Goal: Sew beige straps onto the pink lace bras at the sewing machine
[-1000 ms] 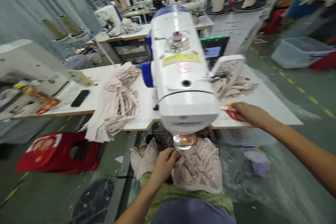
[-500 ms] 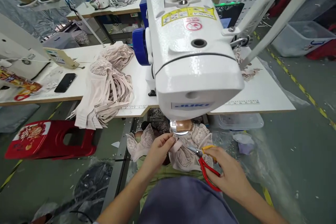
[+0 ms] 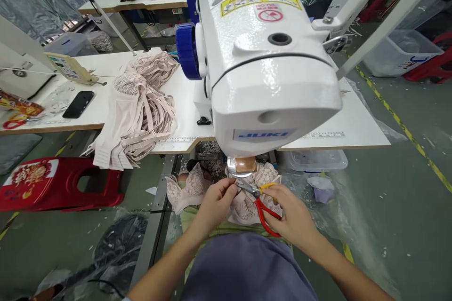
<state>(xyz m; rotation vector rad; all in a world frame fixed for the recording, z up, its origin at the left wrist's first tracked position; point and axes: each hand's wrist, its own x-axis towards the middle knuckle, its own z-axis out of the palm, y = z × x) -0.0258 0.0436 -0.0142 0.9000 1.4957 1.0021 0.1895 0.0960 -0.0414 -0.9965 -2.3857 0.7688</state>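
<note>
My left hand point(image 3: 219, 201) pinches an edge of a pale pink lace bra point(image 3: 243, 209) between thumb and fingers, just below the sewing machine's head point(image 3: 271, 99). My right hand point(image 3: 291, 214) is closed round scissors point(image 3: 264, 211) with one red and one yellow handle. Their metal blades point left and reach the cloth at my left fingertips; whether they are cutting cannot be made out. A lace cup point(image 3: 192, 188) hangs to the left of my left hand. The bra rests over my lap, partly covered by both hands.
A pile of pale pink bras point(image 3: 141, 108) hangs over the table's front edge at left. Near it lie a black phone point(image 3: 78, 104) and other scissors point(image 3: 14, 123). A red stool point(image 3: 63, 183) stands on the floor at left, and a clear plastic lid point(image 3: 316, 160) lies under the table.
My right hand has brought the scissors left and up, so the blades now meet the cloth at my left fingertips. The left hand keeps its pinch. The whole view has shifted slightly.
</note>
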